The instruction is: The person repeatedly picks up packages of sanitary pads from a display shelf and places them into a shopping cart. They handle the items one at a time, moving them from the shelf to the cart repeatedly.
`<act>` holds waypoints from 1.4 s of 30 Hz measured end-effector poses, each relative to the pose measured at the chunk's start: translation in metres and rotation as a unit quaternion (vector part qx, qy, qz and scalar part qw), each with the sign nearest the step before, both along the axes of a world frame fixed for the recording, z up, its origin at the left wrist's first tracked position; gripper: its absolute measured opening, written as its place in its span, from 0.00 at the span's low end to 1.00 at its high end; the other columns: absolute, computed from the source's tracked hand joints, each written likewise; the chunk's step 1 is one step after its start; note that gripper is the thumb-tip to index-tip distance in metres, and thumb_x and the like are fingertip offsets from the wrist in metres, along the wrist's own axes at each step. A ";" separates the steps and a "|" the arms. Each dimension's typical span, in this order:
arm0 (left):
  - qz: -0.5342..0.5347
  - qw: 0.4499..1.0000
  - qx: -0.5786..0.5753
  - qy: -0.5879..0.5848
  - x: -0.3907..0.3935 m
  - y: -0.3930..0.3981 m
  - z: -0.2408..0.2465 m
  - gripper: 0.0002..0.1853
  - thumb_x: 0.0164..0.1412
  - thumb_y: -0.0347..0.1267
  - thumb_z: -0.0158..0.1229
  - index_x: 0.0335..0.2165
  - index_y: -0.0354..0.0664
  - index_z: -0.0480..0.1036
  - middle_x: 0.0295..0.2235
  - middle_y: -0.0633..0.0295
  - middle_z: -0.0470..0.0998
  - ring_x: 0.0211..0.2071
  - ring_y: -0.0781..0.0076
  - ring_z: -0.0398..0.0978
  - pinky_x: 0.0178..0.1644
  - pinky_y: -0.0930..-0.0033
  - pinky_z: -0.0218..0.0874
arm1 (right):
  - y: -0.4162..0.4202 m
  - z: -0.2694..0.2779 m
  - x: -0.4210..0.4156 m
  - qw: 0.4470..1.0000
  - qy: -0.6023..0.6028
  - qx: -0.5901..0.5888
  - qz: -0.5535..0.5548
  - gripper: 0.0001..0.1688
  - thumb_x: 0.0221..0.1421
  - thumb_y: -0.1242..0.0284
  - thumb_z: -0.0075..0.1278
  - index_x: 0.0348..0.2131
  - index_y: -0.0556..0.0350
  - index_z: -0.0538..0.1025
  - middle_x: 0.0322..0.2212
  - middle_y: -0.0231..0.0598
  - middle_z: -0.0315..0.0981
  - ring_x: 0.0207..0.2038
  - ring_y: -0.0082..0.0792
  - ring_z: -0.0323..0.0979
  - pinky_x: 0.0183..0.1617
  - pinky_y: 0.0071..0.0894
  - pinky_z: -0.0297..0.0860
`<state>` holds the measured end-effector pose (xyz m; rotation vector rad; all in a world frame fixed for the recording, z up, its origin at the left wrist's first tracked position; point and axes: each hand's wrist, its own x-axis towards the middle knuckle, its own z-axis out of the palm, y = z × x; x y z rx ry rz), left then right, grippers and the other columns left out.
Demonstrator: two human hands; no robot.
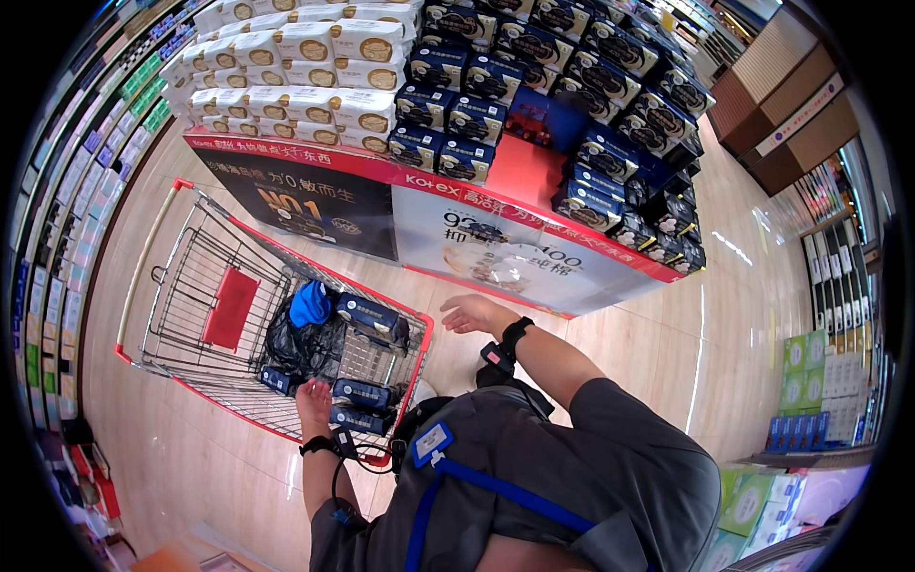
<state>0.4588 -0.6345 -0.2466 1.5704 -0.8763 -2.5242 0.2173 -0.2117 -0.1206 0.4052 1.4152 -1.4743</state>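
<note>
A shopping cart of wire mesh with red trim stands before me. My left hand is over its near side, fingers apart, beside a small navy pack; whether it touches the cart I cannot tell. My right hand is in the air between the cart's right end and the promotional display, open and empty. Inside the cart lie a navy pack on the far side and two more, one beside the other, on the near side. A black plastic bag and a bright blue item lie between.
The display's printed front panel stands beyond the cart, bearing stacked white packs and navy packs. A red toy vehicle sits among them. Stocked shelves line the left; brown cabinets and green-and-white packs are at right.
</note>
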 end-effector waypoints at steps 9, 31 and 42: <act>-0.021 0.999 0.000 0.044 -0.058 0.012 0.033 0.16 0.60 0.40 0.51 0.43 0.45 0.71 0.38 0.62 0.74 0.38 0.66 0.74 0.37 0.67 0.64 | 0.043 0.025 -0.024 0.992 0.039 -0.044 -0.108 0.23 0.63 0.58 0.44 0.48 0.56 0.71 0.37 0.45 0.75 0.39 0.38 0.76 0.43 0.33 0.71; -0.247 0.958 -0.057 0.135 -0.375 0.237 0.198 0.35 0.62 0.52 0.55 0.53 0.33 0.60 0.50 0.41 0.68 0.52 0.49 0.69 0.55 0.46 0.64 | 0.113 0.110 -0.318 0.938 0.192 -0.059 -0.282 0.55 0.51 0.38 0.54 0.62 0.57 0.58 0.62 0.45 0.55 0.63 0.41 0.53 0.62 0.50 0.57; -0.302 0.947 -0.062 0.094 -0.497 0.340 0.218 0.64 0.43 0.71 0.59 0.62 0.35 0.48 0.58 0.40 0.56 0.61 0.49 0.54 0.61 0.35 0.51 | 0.120 0.117 -0.371 0.969 0.181 -0.079 -0.149 0.63 0.42 0.30 0.55 0.62 0.55 0.60 0.57 0.42 0.65 0.60 0.39 0.60 0.60 0.49 0.58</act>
